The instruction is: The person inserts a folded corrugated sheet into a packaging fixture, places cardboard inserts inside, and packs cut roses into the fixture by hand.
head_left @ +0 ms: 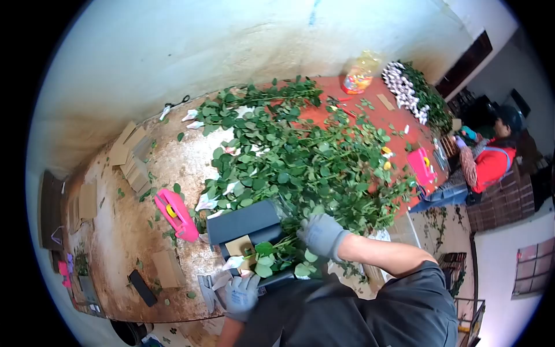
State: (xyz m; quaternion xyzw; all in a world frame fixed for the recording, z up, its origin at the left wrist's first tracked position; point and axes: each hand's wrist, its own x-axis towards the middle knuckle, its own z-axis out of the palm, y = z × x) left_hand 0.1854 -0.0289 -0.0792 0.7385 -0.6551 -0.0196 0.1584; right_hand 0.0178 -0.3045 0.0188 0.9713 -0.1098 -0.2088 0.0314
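Note:
My left hand (241, 296), in a grey glove, is at the near edge of a dark box-like stand (243, 222), fingers pointing forward beside a pale rose (233, 262). Its fingers look extended, with no clear grip showing. The rose's leafy stem (277, 257) lies across the stand, over a small piece of cardboard (239, 245). My right hand (324, 236), gloved too, has its fingers curled at the edge of the leaf pile; what is inside them is hidden. Ahead lies a large heap of leafy rose stems (306, 156), several pale wrapped heads facing left.
Left of the stand lies a pink tape dispenser (176, 215), with cardboard pieces (132, 156) and a black phone (142, 288) farther left. A second pink dispenser (421, 166), a plastic jug (359, 75) and bundled roses (407, 89) are right. A co-worker (497, 156) stands at far right.

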